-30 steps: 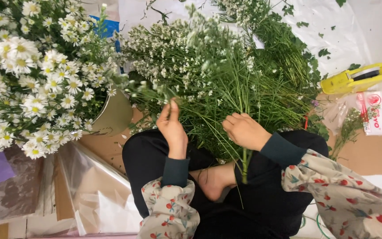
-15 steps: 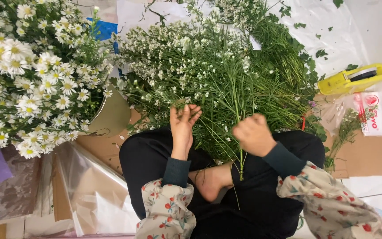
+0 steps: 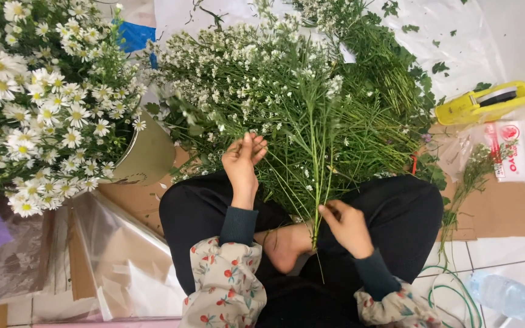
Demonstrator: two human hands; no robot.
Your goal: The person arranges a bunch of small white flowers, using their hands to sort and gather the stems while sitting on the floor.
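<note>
White tiled floor, partly covered by brown cardboard [image 3: 493, 212] and clear plastic sheeting [image 3: 123, 267], surrounds a person sitting cross-legged. A heap of thin green stems with tiny white blossoms [image 3: 287, 103] lies across the lap and spreads away over the floor, within reach of both hands. The right hand [image 3: 349, 228] has its fingers pinched together on a single stem [image 3: 316, 182], holding it upright near its cut end, apart from the heap. The left hand [image 3: 243, 163] rests in the heap, fingers loosely spread among stalks. A tan bucket [image 3: 147, 155] of larger daisies [image 3: 37, 103] stands at the left (well packed). A yellow tape dispenser [image 3: 481, 103] sits far right.
</note>
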